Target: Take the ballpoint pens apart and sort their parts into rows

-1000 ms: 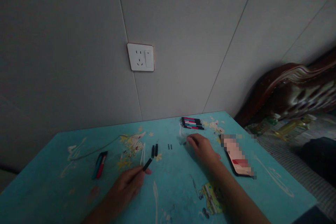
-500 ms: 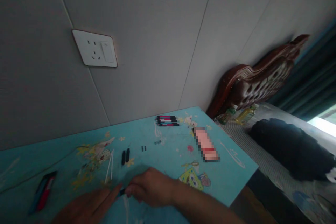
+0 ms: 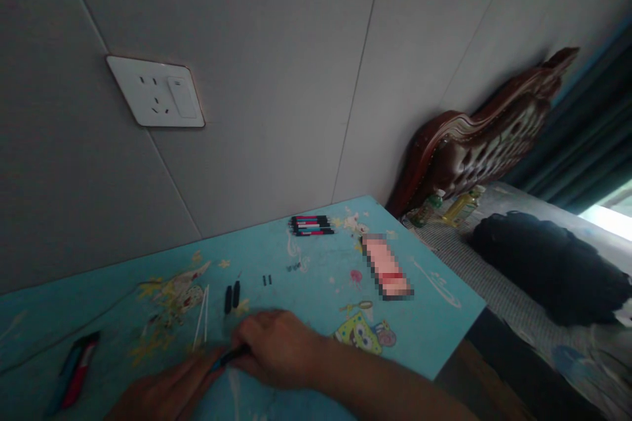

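Note:
Between my two hands, low over the table, is a pen body (image 3: 224,360) with a blue part and a black end. My left hand (image 3: 168,385) closes on the blue part, and my right hand (image 3: 276,348) pinches the black end, its fingertips partly hidden. Just beyond them lie two black pen grips (image 3: 232,297) and two thin white refill-like sticks (image 3: 201,316). Farther back are two small dark pieces (image 3: 267,279) and several tiny coiled bits (image 3: 293,267), perhaps springs. To the left lie blue and red pen barrels (image 3: 76,371) with black ends.
Several assembled pens (image 3: 311,225) lie in a row near the wall. A blurred-out pink phone-like item (image 3: 388,266) rests at the right of the blue patterned table cover (image 3: 316,299). Beyond the table's right edge stands a bed with a dark bundle (image 3: 548,270) and bottles (image 3: 461,207).
More of the pen body shows between my hands, with its blue part now visible. My right hand has shifted slightly. The view has turned a little to the right.

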`<control>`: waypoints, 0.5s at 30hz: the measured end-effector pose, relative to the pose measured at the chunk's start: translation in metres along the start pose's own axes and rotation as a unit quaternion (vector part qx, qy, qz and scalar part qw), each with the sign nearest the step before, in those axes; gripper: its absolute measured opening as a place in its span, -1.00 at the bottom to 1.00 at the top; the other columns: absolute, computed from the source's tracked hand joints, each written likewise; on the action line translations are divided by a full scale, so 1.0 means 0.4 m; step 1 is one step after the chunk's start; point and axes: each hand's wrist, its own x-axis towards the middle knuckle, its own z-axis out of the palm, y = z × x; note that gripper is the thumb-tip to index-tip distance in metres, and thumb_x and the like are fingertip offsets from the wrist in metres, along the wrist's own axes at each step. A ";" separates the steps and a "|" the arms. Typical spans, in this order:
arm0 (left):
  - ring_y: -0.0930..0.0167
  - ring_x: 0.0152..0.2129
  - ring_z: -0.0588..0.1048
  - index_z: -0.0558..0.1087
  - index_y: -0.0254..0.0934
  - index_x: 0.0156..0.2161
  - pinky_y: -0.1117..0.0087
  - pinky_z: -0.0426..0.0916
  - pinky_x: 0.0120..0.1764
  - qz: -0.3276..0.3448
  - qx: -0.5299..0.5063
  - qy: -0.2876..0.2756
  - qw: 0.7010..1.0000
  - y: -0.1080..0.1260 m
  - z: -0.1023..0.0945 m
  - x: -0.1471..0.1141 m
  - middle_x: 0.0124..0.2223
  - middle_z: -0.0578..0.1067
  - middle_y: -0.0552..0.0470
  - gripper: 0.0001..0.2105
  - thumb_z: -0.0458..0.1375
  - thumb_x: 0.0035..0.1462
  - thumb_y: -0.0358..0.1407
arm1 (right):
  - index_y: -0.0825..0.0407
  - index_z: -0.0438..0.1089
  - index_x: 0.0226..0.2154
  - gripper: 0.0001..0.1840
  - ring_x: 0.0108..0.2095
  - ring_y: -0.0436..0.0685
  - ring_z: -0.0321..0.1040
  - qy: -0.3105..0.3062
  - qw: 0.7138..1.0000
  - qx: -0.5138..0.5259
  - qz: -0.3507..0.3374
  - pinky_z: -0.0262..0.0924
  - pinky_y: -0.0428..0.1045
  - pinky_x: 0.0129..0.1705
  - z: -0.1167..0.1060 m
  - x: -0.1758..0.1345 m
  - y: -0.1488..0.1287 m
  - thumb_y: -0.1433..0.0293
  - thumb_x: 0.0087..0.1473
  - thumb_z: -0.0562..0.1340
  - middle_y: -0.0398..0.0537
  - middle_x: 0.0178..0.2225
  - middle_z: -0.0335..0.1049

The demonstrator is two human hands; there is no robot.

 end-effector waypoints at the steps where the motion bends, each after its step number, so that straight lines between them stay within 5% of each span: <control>1: 0.40 -0.23 0.61 0.48 -0.15 0.08 0.56 0.49 -0.19 0.017 0.010 -0.009 1.000 0.000 0.001 -0.002 -0.02 0.58 0.02 -0.68 0.07 0.28 -0.18 | 0.05 0.29 -0.03 -0.62 -0.13 0.10 0.43 0.011 1.000 0.017 0.002 0.26 -0.07 -0.09 0.000 0.000 0.000 0.15 0.21 0.17 -0.02 -0.13 0.48; 3: 0.38 -0.20 0.60 0.45 -0.16 0.11 0.52 0.49 -0.18 0.023 0.027 -0.017 0.999 0.002 -0.001 -0.003 0.01 0.56 0.00 -0.67 0.05 0.29 -0.21 | 0.06 0.27 0.00 -0.58 -0.06 0.11 0.40 0.019 0.999 0.044 0.006 0.24 -0.05 -0.02 0.000 0.001 -0.001 0.15 0.20 0.19 0.02 -0.05 0.45; 7: 0.35 -0.15 0.58 0.49 -0.12 0.07 0.48 0.48 -0.16 0.024 0.045 -0.046 0.998 0.014 -0.019 0.006 0.03 0.55 0.01 -0.67 -0.01 0.28 -0.34 | 0.02 0.36 -0.12 -0.73 -0.15 0.10 0.44 -0.017 0.998 0.052 0.024 0.25 -0.03 -0.04 0.002 0.003 -0.002 0.20 0.27 0.13 -0.06 -0.19 0.50; 11: 0.38 -0.25 0.60 0.49 -0.16 0.03 0.48 0.50 -0.24 0.036 0.055 -0.010 0.998 0.030 -0.038 0.029 -0.06 0.59 0.02 -0.68 -0.06 0.32 -0.29 | 0.03 0.24 0.08 -0.52 -0.05 0.13 0.40 -0.013 0.997 0.082 0.010 0.21 -0.03 0.03 0.000 0.001 -0.001 0.16 0.19 0.22 -0.02 -0.11 0.48; 15: 0.36 -0.32 0.61 0.48 -0.16 0.02 0.44 0.51 -0.36 0.022 0.069 0.013 0.997 0.047 -0.051 0.051 -0.11 0.61 0.01 -0.65 -0.13 0.36 -0.25 | 0.01 0.35 -0.05 -0.72 -0.17 0.08 0.45 -0.029 0.996 0.078 0.030 0.23 -0.06 -0.03 0.004 0.002 0.004 0.22 0.29 0.10 -0.07 -0.20 0.51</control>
